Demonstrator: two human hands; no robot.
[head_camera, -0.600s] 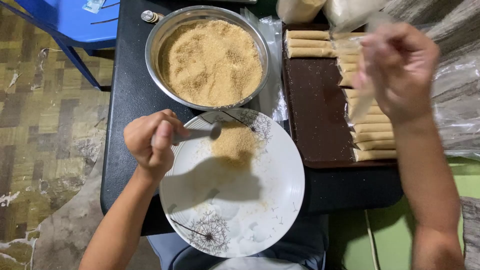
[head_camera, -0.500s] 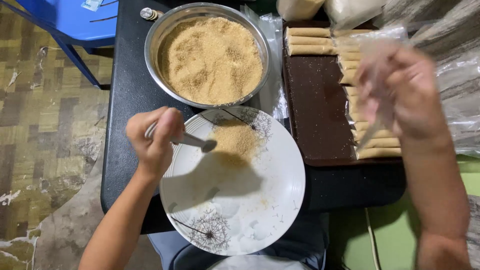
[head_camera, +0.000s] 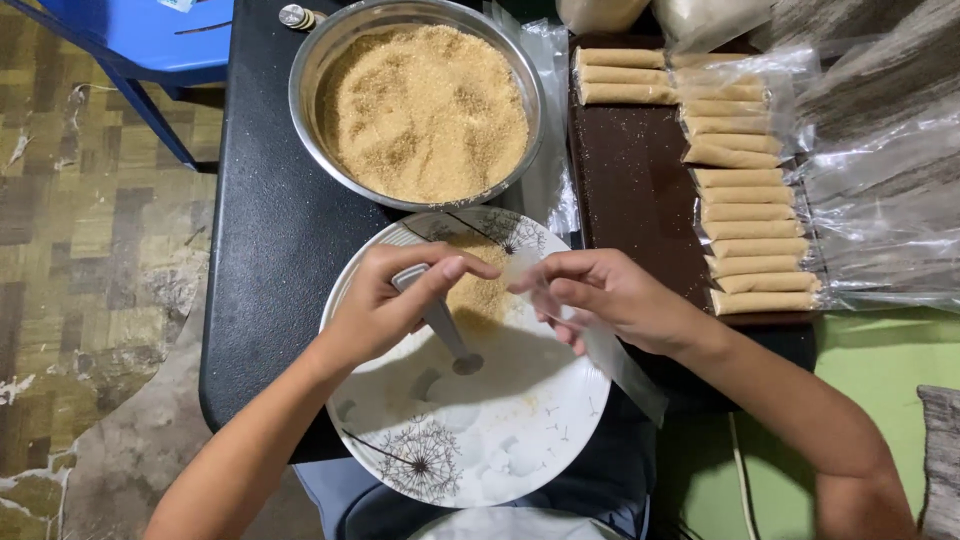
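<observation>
The narrow clear plastic sleeve (head_camera: 610, 350) lies at centre frame, running from the fingertips of both hands down to the lower right, over the rim of the white plate (head_camera: 520, 440).

Largest to smallest, the scene reads like this. A black tabletop (head_camera: 260, 270) fills the upper middle. On it, at upper centre, stands a steel bowl (head_camera: 312, 75) full of brown sugar (head_camera: 425, 110). At upper right a dark tray (head_camera: 630, 190) carries a column of filled packets (head_camera: 745, 215), with loose clear bags (head_camera: 890, 190) beside them. The plate sits below the bowl and holds a small heap of sugar (head_camera: 480, 295) near its upper edge.

The right hand (head_camera: 610, 295) pinches the sleeve's open end between thumb and fingers. The left hand (head_camera: 385, 310) is curled around a metal spoon (head_camera: 440, 325), whose bowl points down toward the plate, while its thumb and forefinger reach to the sleeve's mouth.

The risks look modest but real. The sleeve's mouth is thin and limp, so it could close or slip from the pinch, and sugar would scatter over plate and tabletop. The spoon is gripped by fingers also busy with the sleeve, so it might tip or drop. The plate overhangs the tabletop's near edge, and a nudge could unsettle it.
</observation>
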